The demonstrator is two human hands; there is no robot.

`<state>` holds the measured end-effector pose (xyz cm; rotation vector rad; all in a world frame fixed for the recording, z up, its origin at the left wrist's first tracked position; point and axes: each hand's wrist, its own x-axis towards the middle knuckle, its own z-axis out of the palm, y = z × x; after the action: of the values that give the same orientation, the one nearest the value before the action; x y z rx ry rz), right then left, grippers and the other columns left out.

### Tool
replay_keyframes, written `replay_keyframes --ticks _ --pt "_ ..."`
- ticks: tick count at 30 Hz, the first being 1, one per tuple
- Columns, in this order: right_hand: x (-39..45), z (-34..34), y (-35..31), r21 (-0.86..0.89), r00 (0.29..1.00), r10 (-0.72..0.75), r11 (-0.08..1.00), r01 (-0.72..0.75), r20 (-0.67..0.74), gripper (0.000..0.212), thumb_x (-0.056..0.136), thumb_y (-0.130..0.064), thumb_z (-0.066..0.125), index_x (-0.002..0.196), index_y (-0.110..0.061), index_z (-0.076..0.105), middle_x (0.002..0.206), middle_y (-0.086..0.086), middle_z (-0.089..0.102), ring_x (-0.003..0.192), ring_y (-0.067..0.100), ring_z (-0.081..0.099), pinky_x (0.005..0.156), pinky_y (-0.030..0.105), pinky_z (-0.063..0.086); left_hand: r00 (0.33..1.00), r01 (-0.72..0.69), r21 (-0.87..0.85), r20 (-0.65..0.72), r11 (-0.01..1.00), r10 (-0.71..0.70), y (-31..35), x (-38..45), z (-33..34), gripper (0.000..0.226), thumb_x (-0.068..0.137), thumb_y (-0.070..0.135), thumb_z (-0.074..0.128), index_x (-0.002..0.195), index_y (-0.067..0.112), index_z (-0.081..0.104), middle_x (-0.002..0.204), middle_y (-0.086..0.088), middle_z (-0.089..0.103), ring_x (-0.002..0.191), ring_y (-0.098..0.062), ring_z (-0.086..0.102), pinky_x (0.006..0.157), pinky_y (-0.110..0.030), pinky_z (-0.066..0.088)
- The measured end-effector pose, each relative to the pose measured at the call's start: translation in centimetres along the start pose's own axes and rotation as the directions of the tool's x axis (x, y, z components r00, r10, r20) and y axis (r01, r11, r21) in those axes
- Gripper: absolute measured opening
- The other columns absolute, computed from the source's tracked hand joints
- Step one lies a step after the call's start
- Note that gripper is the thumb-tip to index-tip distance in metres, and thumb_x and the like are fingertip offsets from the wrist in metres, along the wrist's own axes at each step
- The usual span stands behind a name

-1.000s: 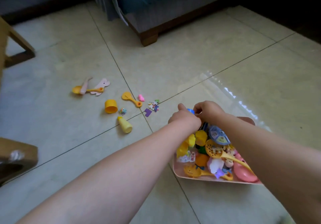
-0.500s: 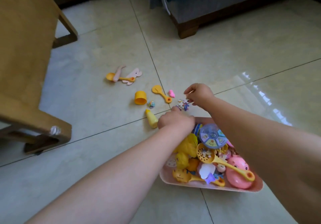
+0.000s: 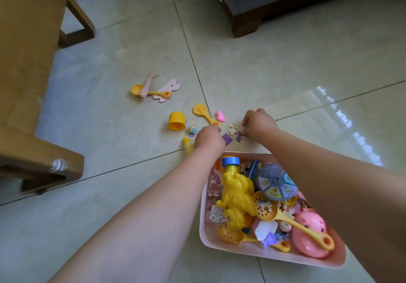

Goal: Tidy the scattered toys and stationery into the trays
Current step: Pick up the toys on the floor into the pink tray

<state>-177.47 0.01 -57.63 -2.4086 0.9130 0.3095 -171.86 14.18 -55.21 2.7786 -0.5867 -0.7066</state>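
Observation:
A pink tray [image 3: 203,219] on the tiled floor is packed with toys, among them a yellow figure [image 3: 237,194], a blue-grey disc [image 3: 276,181] and a pink pig [image 3: 309,232]. Just beyond its far edge, my right hand [image 3: 259,125] curls its fingers down onto small puzzle pieces [image 3: 233,129]. My left hand [image 3: 208,138] is curled, knuckles up, at the handle end of a yellow spatula [image 3: 201,110], beside a purple piece [image 3: 228,139]; its fingertips are hidden. A yellow cup [image 3: 176,121], small figure [image 3: 192,130], yellow bottle [image 3: 187,145] and pink toy [image 3: 220,116] lie nearby.
Farther left on the floor lie a yellow spoon [image 3: 137,89] and pink flat shapes [image 3: 168,89]. A wooden chair frame [image 3: 33,85] stands along the left. A sofa's wooden leg [image 3: 246,25] stands at the back.
Both hands have left the tray's far edge and reached out over the floor: the right to the puzzle pieces, the left toward the spatula handle. The view has shifted forward and down.

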Motion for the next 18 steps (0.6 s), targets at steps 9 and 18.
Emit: replay_keyframes --ticks 9,18 --pt "-2.3 -1.3 3.7 0.26 0.993 0.12 0.959 -0.112 -0.012 0.021 0.078 -0.024 0.076 0.095 -0.021 0.064 0.078 -0.002 0.058 0.072 0.017 0.055 0.053 0.025 0.037 1.0 -0.022 0.188 -0.003 0.982 0.023 1.6 2.2 1.4 0.055 0.082 0.018 0.069 0.133 0.007 0.053 0.109 -0.009 0.067 0.103 -0.027 0.064 0.078 -0.033 0.052" --pt "-7.1 -4.9 4.0 0.491 0.984 -0.121 0.87 0.044 0.127 0.01 0.088 -0.024 0.069 0.098 -0.024 0.072 0.075 -0.006 0.067 0.064 0.005 0.052 0.06 0.019 0.041 0.972 -0.221 -0.153 -0.109 0.963 0.206 1.2 0.1 -0.2 0.019 0.079 0.011 0.069 0.097 0.016 0.063 0.1 -0.01 0.067 0.094 -0.03 0.061 0.076 -0.032 0.047"
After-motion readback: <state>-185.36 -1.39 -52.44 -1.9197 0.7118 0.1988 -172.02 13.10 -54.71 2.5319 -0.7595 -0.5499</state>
